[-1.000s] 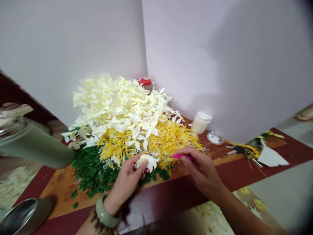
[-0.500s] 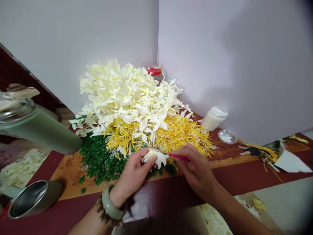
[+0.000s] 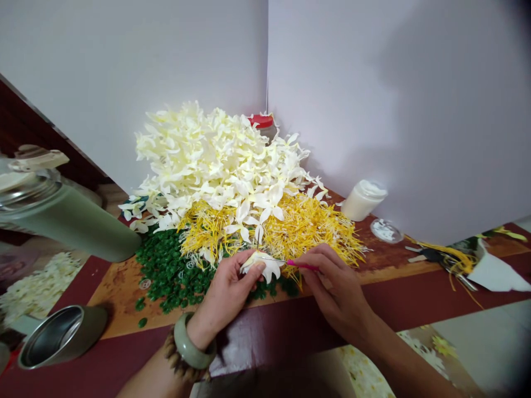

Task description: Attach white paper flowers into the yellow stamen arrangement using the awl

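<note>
Between the thumb and fingers of my left hand (image 3: 232, 281) is a white artificial flower petal piece (image 3: 269, 269), its lobes pointing right. My right hand (image 3: 329, 279) pinches a thin tool with a pink handle (image 3: 303, 265); its slim metal shaft lies against the flower's upper edge. Just beyond both hands are yellow-and-white artificial stamens (image 3: 313, 229) in a loose heap. Behind them rises a large pile of white flower petals (image 3: 207, 149). Small green plastic flower bases (image 3: 166, 271) are spread left of my left hand.
At the left stand a green thermos (image 3: 78, 221) and an open metal cup (image 3: 62, 336). To the right are a white jar (image 3: 364, 200), a clear lid (image 3: 386, 230) with white paste, and keys (image 3: 431, 255). A red-lidded jar (image 3: 262, 121) is behind the petals.
The flower and both hands keep almost the same place. The tool's metal shaft shows more clearly along the flower's top now, and the view has shifted very slightly.
</note>
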The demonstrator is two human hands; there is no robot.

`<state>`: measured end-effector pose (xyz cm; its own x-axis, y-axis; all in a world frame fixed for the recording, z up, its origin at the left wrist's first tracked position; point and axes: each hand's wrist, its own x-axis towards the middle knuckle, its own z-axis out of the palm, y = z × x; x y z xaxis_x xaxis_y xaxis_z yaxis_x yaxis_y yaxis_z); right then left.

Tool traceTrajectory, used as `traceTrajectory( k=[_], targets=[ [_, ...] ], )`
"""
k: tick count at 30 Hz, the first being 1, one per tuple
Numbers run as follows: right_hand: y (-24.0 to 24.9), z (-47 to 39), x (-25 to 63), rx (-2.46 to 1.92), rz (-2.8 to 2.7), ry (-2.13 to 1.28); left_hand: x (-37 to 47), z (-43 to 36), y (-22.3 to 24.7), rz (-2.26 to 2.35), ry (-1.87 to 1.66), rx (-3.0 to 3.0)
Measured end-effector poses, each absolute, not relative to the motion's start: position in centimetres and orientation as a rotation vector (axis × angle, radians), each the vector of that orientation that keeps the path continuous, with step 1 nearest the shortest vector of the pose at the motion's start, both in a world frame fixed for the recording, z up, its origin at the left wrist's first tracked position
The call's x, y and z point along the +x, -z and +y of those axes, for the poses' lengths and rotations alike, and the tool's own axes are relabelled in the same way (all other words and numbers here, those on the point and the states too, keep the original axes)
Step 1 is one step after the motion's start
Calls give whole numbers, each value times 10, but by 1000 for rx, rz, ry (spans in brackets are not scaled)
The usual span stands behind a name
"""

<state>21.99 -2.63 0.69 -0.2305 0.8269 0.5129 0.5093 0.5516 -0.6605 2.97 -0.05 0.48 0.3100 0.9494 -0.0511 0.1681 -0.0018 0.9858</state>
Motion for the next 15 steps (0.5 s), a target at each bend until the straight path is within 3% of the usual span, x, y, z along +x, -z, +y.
traceTrajectory(
  k=[15],
  targets=[
    [-8, -27, 221, -1169, -1766, -418, 29, 0, -4, 1127, -904, 1479]
  ],
)
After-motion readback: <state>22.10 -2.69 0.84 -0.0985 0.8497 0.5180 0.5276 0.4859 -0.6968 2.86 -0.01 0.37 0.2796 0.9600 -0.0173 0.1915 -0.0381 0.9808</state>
